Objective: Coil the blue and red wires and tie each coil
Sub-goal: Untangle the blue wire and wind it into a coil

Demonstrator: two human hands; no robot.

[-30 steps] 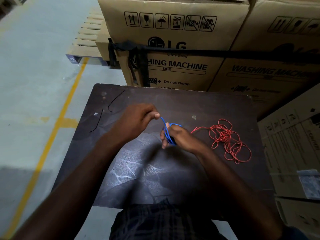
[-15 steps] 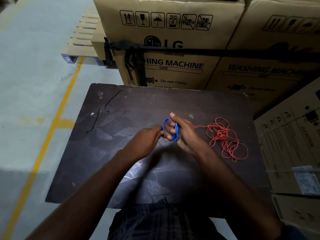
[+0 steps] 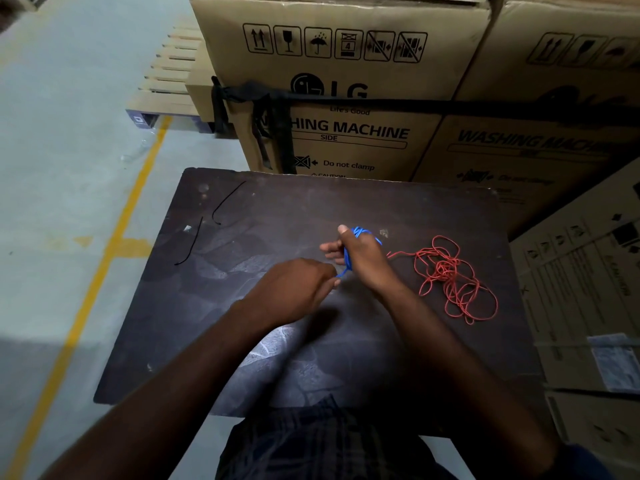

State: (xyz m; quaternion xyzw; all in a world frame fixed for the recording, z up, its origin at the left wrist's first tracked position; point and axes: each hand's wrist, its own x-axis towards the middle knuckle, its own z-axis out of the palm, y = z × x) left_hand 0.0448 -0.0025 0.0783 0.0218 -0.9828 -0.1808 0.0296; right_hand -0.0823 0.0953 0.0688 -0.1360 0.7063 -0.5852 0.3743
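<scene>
While the right hand [image 3: 363, 261] holds the blue wire [image 3: 360, 233] as a small coil, fingers curled round the loops and thumb raised above them, the left hand [image 3: 294, 289] sits just near and left of it, fingertips pinched together on a strand running down from the coil. Both hands are over the middle of the dark table [image 3: 242, 341]. Just right of them the red wire [image 3: 446, 275] lies on the tabletop in a loose tangle, one end reaching toward the right hand. Two black wire pieces [image 3: 225, 202] lie near the far left corner. Cardboard boxes [image 3: 346, 64] stand against the far edge.
</scene>
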